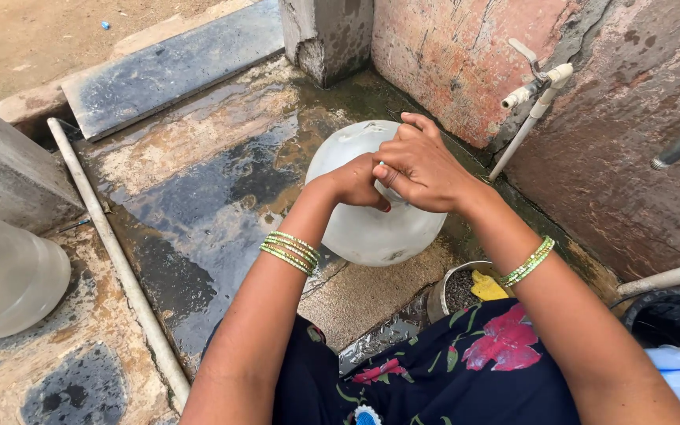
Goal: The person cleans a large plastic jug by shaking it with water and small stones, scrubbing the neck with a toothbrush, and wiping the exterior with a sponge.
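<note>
Two hands meet on top of a large clear plastic water jar (371, 220), which lies on its side on the wet concrete floor (198, 197) close to the stained pink wall (466, 55). Left hand (353, 182) is curled closed against the upper surface of the jar, fingers tucked under the other hand. Right hand (423, 165) lies over it, fingers bent and closed around a small pale item at the jar's top; what that item is cannot be told. Both wrists carry green bangles (291, 252).

A white plastic tap (535, 83) on a white pipe stands out from the wall just beside the right hand, apart from it. A small metal bowl (454, 291) holding dark grit and a yellow scrap sits on the floor near the person's knee, just below the jar. A second clear jar (9, 275) rests on the raised ledge at far left, well apart. A long white pipe (112, 244) runs along the floor between that ledge and the wet area.
</note>
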